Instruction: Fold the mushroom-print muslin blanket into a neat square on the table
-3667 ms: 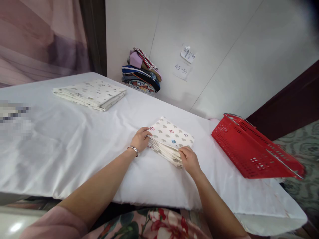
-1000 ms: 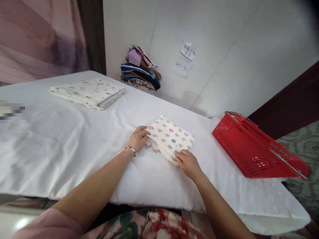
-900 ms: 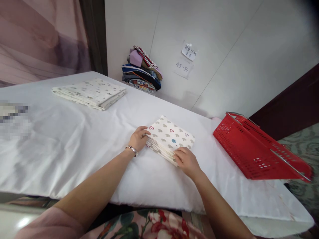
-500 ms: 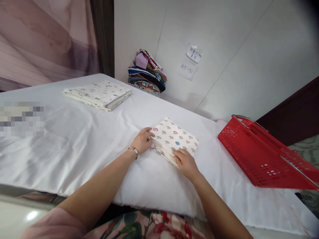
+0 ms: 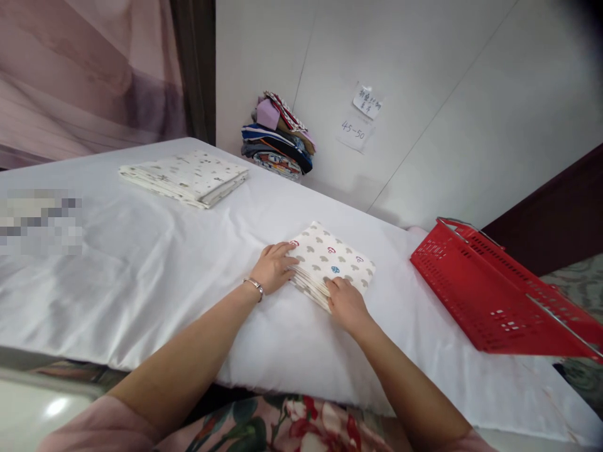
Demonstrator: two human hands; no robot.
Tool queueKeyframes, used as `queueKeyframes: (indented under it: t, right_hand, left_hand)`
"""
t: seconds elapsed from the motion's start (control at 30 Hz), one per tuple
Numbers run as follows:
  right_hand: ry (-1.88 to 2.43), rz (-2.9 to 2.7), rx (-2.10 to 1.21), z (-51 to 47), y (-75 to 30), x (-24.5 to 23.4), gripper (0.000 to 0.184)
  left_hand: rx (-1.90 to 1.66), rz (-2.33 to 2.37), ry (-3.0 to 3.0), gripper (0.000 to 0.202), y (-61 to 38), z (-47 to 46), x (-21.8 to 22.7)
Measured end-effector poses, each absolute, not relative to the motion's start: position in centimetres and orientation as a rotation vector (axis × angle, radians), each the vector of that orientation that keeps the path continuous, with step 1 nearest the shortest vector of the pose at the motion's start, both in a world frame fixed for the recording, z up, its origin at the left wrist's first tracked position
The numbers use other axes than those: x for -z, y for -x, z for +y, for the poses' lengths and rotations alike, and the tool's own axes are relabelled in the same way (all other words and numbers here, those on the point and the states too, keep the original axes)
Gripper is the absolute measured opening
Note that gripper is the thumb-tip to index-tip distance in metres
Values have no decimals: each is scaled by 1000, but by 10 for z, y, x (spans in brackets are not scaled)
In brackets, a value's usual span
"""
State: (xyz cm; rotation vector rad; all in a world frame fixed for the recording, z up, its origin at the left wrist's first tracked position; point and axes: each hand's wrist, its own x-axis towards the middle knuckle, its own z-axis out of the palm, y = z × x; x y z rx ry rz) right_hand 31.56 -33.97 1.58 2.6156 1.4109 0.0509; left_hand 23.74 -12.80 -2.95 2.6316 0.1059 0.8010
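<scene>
A folded cloth (image 5: 325,254), white with grey, red and blue mushroom prints, lies flat on the white-covered table, its layered edge towards me. My left hand (image 5: 274,269), with a bracelet at the wrist, grips its left corner, fingertips over the top. My right hand (image 5: 347,304) holds the near edge further right, thumb and fingers closed around the layers. Parts of the corner and edge are hidden beneath my fingers. Further back on the left lies another folded white cloth (image 5: 188,176) with small dark prints, apart from both hands.
To the right, a red plastic basket (image 5: 494,295) with metal handles stands tilted in view. A pile of folded fabrics (image 5: 277,138) sits by the wall behind the table's far edge. Handwritten paper notes (image 5: 357,129) are stuck to the wall. White sheeting (image 5: 155,282) covers the table.
My left hand has slid slightly right, further over the cloth's left corner. My right hand has shifted a little left and away from me along the near edge. The cloth stays nearly in place.
</scene>
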Motion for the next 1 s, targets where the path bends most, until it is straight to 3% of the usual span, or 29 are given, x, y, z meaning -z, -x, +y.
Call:
queueKeyframes:
  t: [0.2, 0.43, 0.7, 1.0]
  right_hand:
    - [-2679, 1436, -88, -339, -322, -13, 39]
    - [-2870, 1584, -89, -351, -331, -18, 41]
    - [-2764, 1655, -116, -352, -319, -23, 40]
    - [-2646, 1624, -128, -353, -313, -13, 41]
  left_hand:
    - [-840, 91, -2613, 22, -238, -130, 29]
    - [-803, 49, -2651, 38, -242, -138, 32]
    - [-883, 63, -2661, 27, -245, -141, 32]
    - [-853, 4, -2677, 28, -237, -143, 24]
